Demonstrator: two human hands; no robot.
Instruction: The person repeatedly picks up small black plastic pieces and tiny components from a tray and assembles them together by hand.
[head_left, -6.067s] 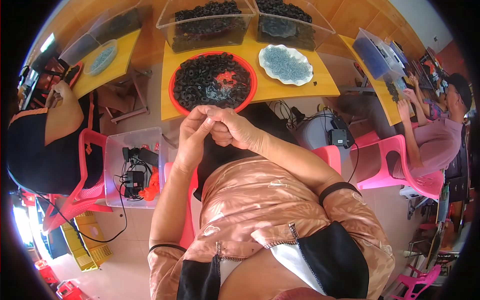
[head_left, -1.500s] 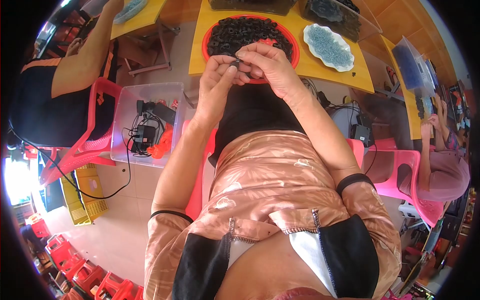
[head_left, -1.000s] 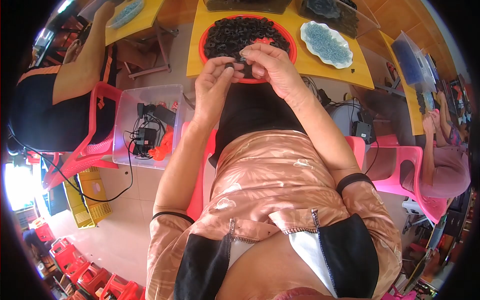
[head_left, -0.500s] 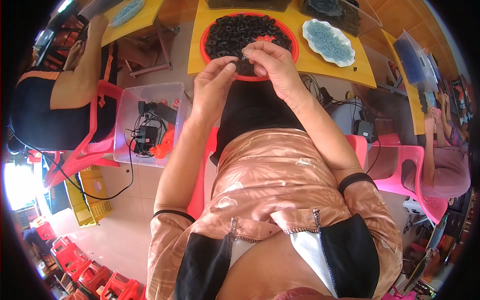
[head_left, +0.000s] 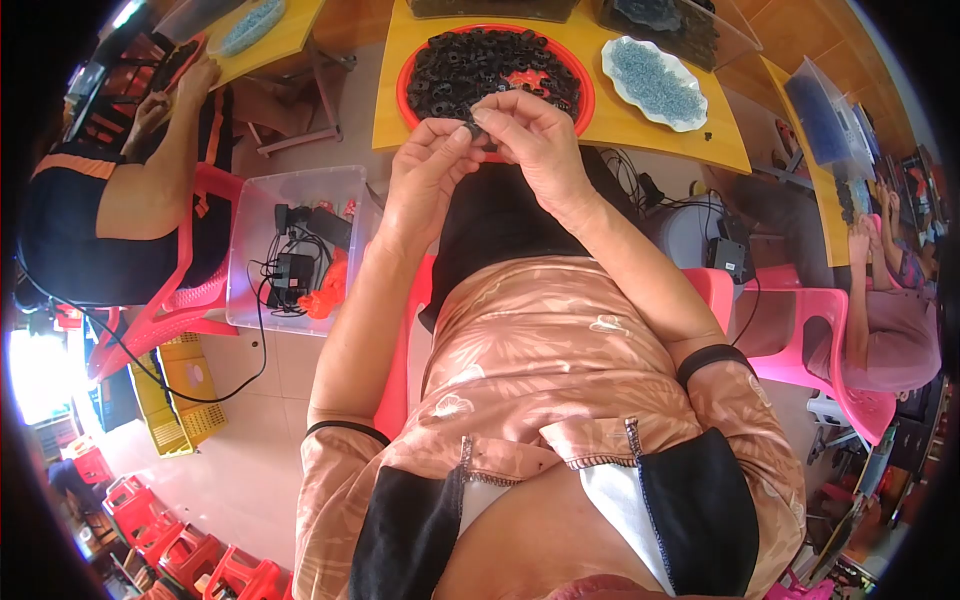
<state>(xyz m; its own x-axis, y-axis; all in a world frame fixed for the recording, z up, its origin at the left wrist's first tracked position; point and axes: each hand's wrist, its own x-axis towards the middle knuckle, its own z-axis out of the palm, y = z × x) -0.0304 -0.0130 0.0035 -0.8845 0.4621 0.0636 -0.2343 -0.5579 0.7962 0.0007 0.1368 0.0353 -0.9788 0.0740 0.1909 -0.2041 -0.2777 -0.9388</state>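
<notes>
My left hand (head_left: 425, 172) is closed in a pinch on a small black part (head_left: 474, 131) at the near edge of the round red tray (head_left: 589, 95). Thumb and fingers of my right hand (head_left: 540, 148) meet that same part from the other side, pinched together; whatever tiny item they may hold is hidden. Many similar black parts (head_left: 455, 72) are heaped in the tray, with a patch of red bottom showing through. To the right, a white scalloped dish (head_left: 690, 124) holds a pile of small clear bluish pieces (head_left: 652, 80).
The tray and dish stand on a yellow table (head_left: 725, 145). On my left, a clear plastic bin (head_left: 240, 255) contains black adapters and cables. One person (head_left: 135, 200) sits at left, others at far right. Pink chairs (head_left: 840, 345) and a yellow crate (head_left: 185, 390) stand around.
My hands have come together, the right one moving left to meet the black part in the left. The person at left has shifted an arm slightly.
</notes>
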